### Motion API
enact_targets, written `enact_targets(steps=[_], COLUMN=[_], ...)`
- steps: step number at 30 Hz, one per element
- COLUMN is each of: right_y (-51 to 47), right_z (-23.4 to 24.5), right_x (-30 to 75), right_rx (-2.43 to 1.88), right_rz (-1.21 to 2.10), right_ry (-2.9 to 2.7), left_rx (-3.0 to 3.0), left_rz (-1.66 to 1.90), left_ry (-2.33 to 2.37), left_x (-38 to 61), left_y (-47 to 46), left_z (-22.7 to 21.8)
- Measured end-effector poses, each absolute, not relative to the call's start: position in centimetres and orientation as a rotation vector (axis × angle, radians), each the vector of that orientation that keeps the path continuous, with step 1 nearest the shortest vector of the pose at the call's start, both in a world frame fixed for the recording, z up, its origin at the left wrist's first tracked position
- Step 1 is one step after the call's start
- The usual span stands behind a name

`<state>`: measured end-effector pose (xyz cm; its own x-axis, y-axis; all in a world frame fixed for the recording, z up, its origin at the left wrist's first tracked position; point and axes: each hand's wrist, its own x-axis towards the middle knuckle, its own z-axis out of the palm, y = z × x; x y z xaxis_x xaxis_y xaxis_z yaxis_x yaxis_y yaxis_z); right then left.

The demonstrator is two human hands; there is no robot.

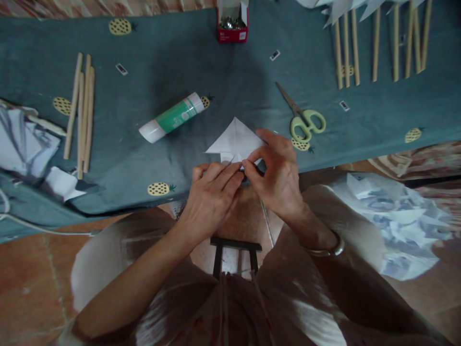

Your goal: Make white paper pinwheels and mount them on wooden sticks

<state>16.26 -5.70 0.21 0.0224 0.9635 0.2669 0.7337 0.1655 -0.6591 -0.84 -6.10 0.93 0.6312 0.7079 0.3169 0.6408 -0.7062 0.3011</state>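
Observation:
A small folded piece of white paper [236, 134] lies near the table's front edge, its pointed tip facing away from me. My left hand [216, 192] rests at its near edge, fingers together and bent over the paper. My right hand [277, 173] pinches the near right part between thumb and index finger. The paper's near side is partly hidden under my fingers. Beyond it on the left lies a glue stick [173, 117] with a green label. Scissors [300, 115] with light green handles lie to the right, blades pointing away.
Wooden sticks [84, 115] and folded papers [21, 144] lie at left. More sticks [375, 45] with white paper are at the far right. A red box [232, 33] of shiny metal pieces stands at the back. A clear bag [399, 221] of papers sits beside my right leg.

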Motion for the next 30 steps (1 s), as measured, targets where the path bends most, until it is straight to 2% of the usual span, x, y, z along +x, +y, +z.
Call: enact_targets(steps=[18, 27, 30], right_y=[-5.84, -5.50, -5.45], right_z=[-0.02, -0.46, -0.45], right_x=[16.31, 16.63, 16.55], right_rx=[-1.491, -1.479, -1.483], right_rz=[0.220, 0.367, 0.327], right_ry=[-2.129, -2.036, -2.045], left_rx=[2.691, 2.671, 2.668], left_rz=[0.623, 0.633, 0.647], left_ry=[1.120, 1.127, 1.119], left_x=[-0.81, -0.81, -0.79], left_y=[-6.06, -5.96, -5.93], left_z=[0.94, 1.03, 0.96])
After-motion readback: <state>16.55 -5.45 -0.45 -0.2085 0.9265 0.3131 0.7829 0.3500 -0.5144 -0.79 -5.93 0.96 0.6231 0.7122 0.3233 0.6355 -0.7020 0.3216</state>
